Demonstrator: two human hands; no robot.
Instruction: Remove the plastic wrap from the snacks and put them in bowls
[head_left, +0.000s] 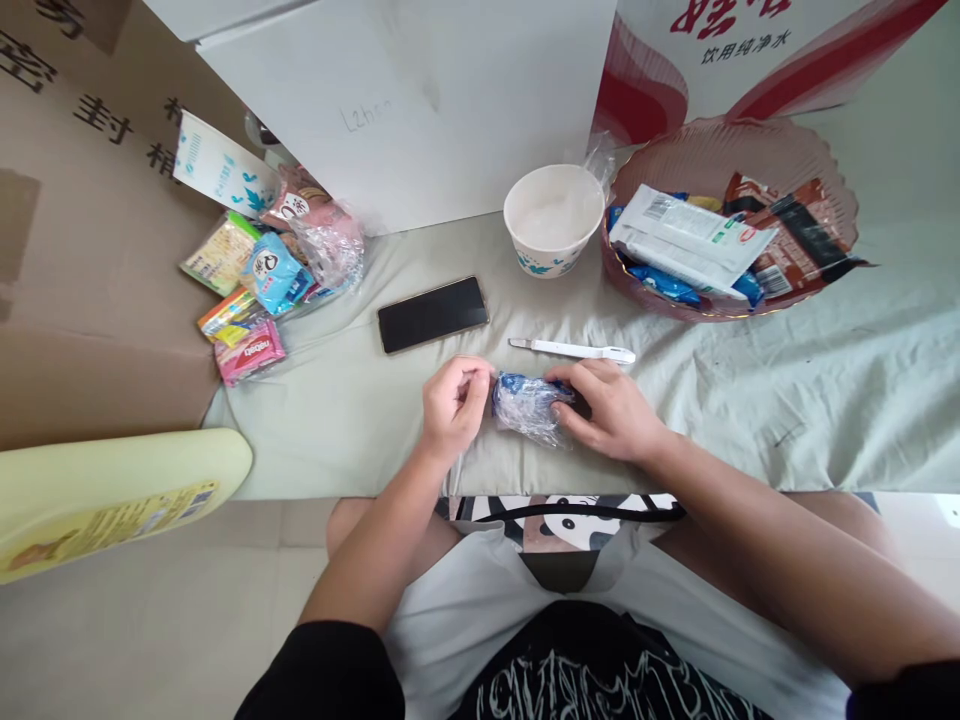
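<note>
Two hands grip a small crinkled blue-and-clear plastic packet at its opposite ends.

The left hand pinches one end, the right hand clamps the other, steadying the packet on the pale green cloth near its front edge; a white pen and black phone lie just beyond.

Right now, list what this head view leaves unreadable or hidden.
- Blue packet: its ends are covered by the left hand and right hand; print too small.
- Pink dish: lower packets buried under the white pouch.
- Yellow bottle: cut off by the left edge.
</note>
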